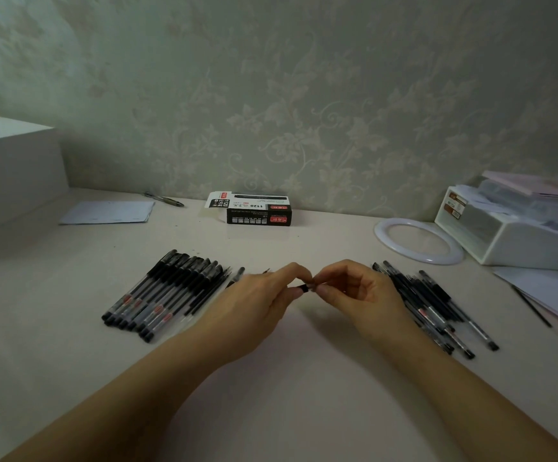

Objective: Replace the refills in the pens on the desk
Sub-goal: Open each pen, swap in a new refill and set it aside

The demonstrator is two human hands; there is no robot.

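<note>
Pens lie in two groups on the table (pixel 304 378): a tidy row of pens (pixel 167 291) to the left of the hands, and a looser pile of pens (pixel 437 308) to the right. Between them, above the bare middle, both hands meet on one small dark piece (pixel 304 288). The left hand (pixel 257 311) has its fingers curled and pinches one end. The right hand (pixel 354 291) pinches the other end with its fingertips. It looks like a pen part (too small to tell if it is a tip, a cap or a refill end).

I think the step now is taking one pen apart or putting it back together. The next move likely needs a small twist or pull, with both hands holding tight so the tiny piece does not slip and roll away.

A pen box (pixel 251 210) sits at the back by the wall, well apart from the hands. A white ring (pixel 384 225) and a white tray (pixel 504 248) sit at the far right, and a sheet of paper (pixel 107 211) at the far left. The middle of the table gives room to work, but the pens lie close on both sides, so a wide swing of an arm could knock them
</note>
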